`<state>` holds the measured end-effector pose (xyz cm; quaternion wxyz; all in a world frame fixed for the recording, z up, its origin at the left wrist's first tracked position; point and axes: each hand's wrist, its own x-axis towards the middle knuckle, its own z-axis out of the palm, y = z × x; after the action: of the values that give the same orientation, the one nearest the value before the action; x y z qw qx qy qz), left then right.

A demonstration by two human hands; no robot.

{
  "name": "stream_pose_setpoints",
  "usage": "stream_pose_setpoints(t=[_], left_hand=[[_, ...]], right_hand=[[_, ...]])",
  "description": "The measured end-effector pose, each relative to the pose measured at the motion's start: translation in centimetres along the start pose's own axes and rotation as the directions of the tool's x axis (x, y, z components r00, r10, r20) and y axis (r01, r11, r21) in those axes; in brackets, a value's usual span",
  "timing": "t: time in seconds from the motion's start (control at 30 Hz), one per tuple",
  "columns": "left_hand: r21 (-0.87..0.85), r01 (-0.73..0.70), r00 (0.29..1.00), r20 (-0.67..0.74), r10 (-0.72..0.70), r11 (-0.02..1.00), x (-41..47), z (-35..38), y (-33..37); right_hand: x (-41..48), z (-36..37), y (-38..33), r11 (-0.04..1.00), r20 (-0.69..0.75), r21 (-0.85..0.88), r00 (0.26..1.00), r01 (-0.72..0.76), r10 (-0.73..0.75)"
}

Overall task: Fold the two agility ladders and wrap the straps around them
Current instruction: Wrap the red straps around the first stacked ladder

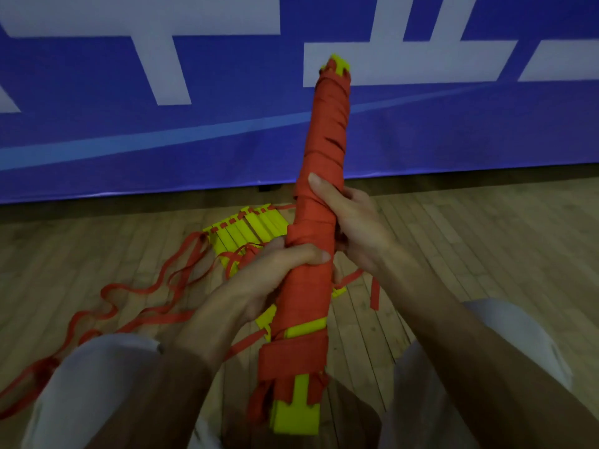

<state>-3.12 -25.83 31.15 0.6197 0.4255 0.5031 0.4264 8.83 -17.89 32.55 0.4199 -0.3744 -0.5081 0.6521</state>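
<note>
First agility ladder (296, 413), near us and pointing to twelve o'clock, looks nearly bound in its red strap (325, 147). Our left hand (278, 264) and right hand (355, 222) curl round its middle. Beyond, at ten o'clock, the second ladder (249, 228) lies folded, its loose straps (136, 291) unwrapped.

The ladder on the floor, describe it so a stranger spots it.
Find the blue banner, then the wooden floor below it. There lies the ladder, yellow rungs bunched together. Unlike the held bundle, its red straps trail loose.
</note>
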Motion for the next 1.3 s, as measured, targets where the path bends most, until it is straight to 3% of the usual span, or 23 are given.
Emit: stream_pose_setpoints(t=[0.07, 0.17, 0.23, 0.3, 0.43, 0.57, 0.63, 0.73, 0.83, 0.93, 1.07, 1.17, 1.3], left_hand=[[0.181, 0.011, 0.989, -0.148, 0.016, 0.983, 0.7, 0.7, -0.1], [0.392, 0.072, 0.957, -0.286, 0.047, 0.917, 1.4, 1.7, -1.1], [0.637, 0.122, 0.930, -0.342, 0.136, 0.761, 1.2, 2.3, -1.7], [0.716, 0.128, 0.917, -0.349, 0.194, 0.686, 1.1, 2.3, -1.9], [0.498, 0.054, 0.916, -0.370, 0.156, 0.865, 1.2, 1.5, -1.5], [0.285, -0.045, 0.938, -0.318, 0.139, 0.958, 0.6, 1.1, -2.2], [0.347, -0.047, 0.963, -0.233, 0.134, 0.937, 0.0, 1.2, -2.9], [0.019, -0.114, 0.984, -0.138, 0.116, 0.993, 0.4, 0.2, -2.2], [-0.227, -0.145, 0.987, 0.040, 0.158, 0.963, 0.9, -0.4, -1.6], [-0.364, -0.062, 0.947, 0.272, 0.170, 0.929, 0.6, -0.4, -1.4], [-0.480, -0.008, 0.901, 0.377, 0.215, 0.877, 0.6, -0.7, -1.2], [-0.465, 0.004, 0.891, 0.404, 0.208, 0.885, 0.9, -0.9, -0.9], [-0.084, -0.048, 0.996, 0.074, 0.054, 0.995, 0.5, 0.3, -0.1]], right_hand=[[0.7, -0.4, 0.6, 0.999, -0.137, -0.042, 0.990, 0.013, -0.018], [1.7, -1.0, 2.2, 0.970, -0.293, -0.245, 0.954, -0.010, -0.064], [1.7, -1.0, 2.6, 0.946, -0.314, -0.320, 0.948, -0.050, -0.056], [1.7, -1.1, 2.7, 0.932, -0.273, -0.358, 0.961, -0.057, -0.046], [1.2, -1.2, 1.6, 0.952, -0.103, -0.300, 0.990, 0.065, -0.101], [0.9, -1.0, 1.0, 0.938, 0.001, -0.276, 0.976, 0.208, -0.216], [0.7, -0.9, 0.6, 0.952, 0.002, -0.196, 0.971, 0.234, -0.238], [0.8, -0.9, 0.3, 0.978, -0.008, -0.023, 0.979, 0.205, -0.205], [1.0, -0.7, 0.6, 0.987, 0.023, 0.021, 0.987, 0.159, -0.159], [0.9, -0.3, 0.7, 0.991, 0.122, 0.056, 0.984, 0.126, -0.132], [0.6, -0.4, 0.1, 0.991, 0.161, 0.079, 0.980, 0.104, -0.116], [0.4, -0.4, -0.3, 0.991, 0.128, 0.095, 0.987, 0.090, -0.101], [1.2, -0.7, -0.2, 0.981, -0.211, -0.066, 0.958, 0.183, -0.193]])
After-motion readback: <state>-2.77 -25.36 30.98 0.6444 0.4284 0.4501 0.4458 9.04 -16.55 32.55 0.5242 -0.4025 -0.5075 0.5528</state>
